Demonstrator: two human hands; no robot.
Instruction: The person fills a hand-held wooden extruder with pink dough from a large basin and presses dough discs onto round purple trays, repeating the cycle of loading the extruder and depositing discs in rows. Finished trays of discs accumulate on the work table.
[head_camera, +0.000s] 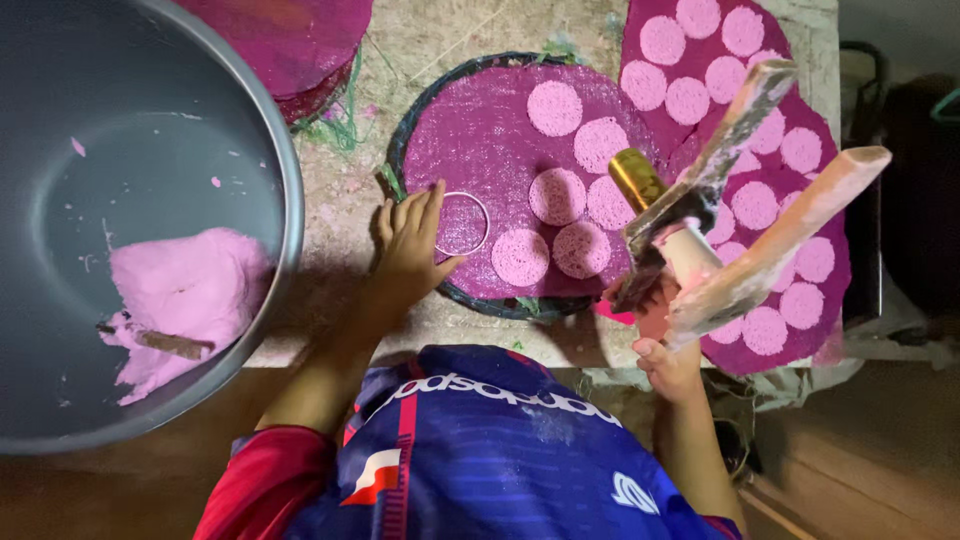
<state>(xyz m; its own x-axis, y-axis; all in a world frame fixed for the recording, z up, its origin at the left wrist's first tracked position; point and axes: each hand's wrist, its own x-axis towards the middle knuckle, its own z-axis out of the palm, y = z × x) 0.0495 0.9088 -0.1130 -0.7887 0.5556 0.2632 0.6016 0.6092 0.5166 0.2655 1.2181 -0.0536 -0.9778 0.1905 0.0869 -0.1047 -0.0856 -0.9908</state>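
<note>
1. Head view, looking straight down over a person in a blue and red shirt at a rough, stained table.
2. Left hand lies flat on the near-left edge of a round magenta tray, fingers spread and extended – grip released, palm down.
3. Thumb and forefinger bracket a thin metal ring; the ring lies flat on the tray surface, touching the fingertips, bare magenta showing through its middle.
4. Ring looks like a plain silvery hoop, thin-walled, about the same width as the pale discs beside it.
5. Pale pink discs sit on the tray to the ring's right – six of them, round, grainy, closely grouped, some touching.
6. Right hand is raised off the table's near-right edge, grip clenched around a bundle of wooden tools.
7. Bundle holds flat paddles smeared with pink paste, plus a piece with a brass-coloured end; they fan upward toward the camera, blurred.
8. A second magenta sheet at right carries many more pale discs, partly hidden by the tools.
9. Large grey metal bowl at left holds a lump of pink dough with a small stick lying in it.
10. A third magenta tray shows at the top edge.
</note>
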